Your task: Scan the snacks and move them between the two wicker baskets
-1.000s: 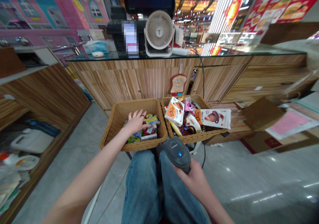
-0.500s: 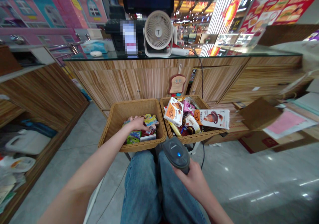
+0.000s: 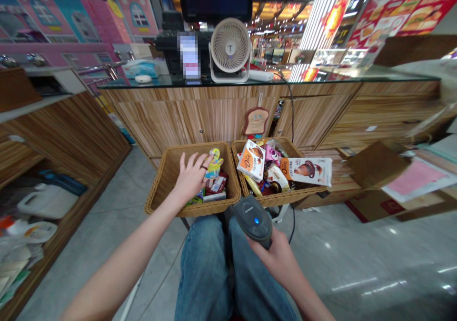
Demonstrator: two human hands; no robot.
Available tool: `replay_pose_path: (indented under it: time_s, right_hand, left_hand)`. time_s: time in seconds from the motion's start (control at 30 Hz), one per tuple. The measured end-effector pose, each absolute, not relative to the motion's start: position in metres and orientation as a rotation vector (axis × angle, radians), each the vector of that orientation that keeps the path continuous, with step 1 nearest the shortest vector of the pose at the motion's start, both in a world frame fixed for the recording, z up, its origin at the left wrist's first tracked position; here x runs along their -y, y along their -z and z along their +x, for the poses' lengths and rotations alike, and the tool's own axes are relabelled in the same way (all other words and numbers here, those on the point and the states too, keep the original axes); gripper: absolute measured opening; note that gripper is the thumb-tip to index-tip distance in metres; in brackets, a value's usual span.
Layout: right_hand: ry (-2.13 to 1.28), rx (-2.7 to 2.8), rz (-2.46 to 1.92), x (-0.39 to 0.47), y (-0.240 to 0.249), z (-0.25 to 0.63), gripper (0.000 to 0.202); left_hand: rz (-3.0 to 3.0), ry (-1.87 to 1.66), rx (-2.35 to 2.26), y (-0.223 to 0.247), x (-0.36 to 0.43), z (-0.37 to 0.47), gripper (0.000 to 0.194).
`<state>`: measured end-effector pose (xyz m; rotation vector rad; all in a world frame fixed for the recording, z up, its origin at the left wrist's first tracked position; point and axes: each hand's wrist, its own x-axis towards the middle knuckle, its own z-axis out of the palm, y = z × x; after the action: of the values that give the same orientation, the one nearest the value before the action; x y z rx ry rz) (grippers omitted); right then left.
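Observation:
My left hand (image 3: 191, 177) is over the left wicker basket (image 3: 205, 210), thumb and fingers closed on a yellow and blue candy packet (image 3: 214, 163) that is tilted up. Below the packet lie a dark red package (image 3: 217, 184) with a barcode label and a pale flat box (image 3: 214, 197); my hand hides part of the basket's contents. My right hand (image 3: 278, 252) grips a dark grey barcode scanner (image 3: 252, 221) by its handle, a blue light glowing on top. The scanner is above my right knee, its head toward the baskets.
A second wicker basket (image 3: 282, 198) on the right holds several snacks, among them a white Dove box (image 3: 252, 160) and a long Dove box (image 3: 310, 170) jutting over its rim. Behind stands a wooden counter (image 3: 171, 116) with a fan (image 3: 230, 47) and a monitor (image 3: 216, 0). Cardboard boxes (image 3: 374, 161) are at right.
My left hand has risen from the contents of the left basket, lifting the yellow and blue packet. My right hand and the scanner have barely moved. The view has shifted slightly.

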<state>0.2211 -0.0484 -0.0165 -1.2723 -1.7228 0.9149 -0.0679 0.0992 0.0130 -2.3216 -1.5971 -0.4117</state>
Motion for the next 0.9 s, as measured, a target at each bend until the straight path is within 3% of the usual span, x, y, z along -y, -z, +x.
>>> replay_pose_path:
  time_s: [0.37,0.9]
  right_hand:
    - [-0.906,1.74,-1.259,0.043,0.015,0.217,0.018]
    - [-0.909,1.708,-1.222,0.038,0.014,0.208,0.021]
  left_hand:
    - [-2.075,1.022,1.481,-0.001,-0.058,-0.077,0.094]
    - [-2.11,1.034,1.457,0.003,-0.057,-0.08,0.103]
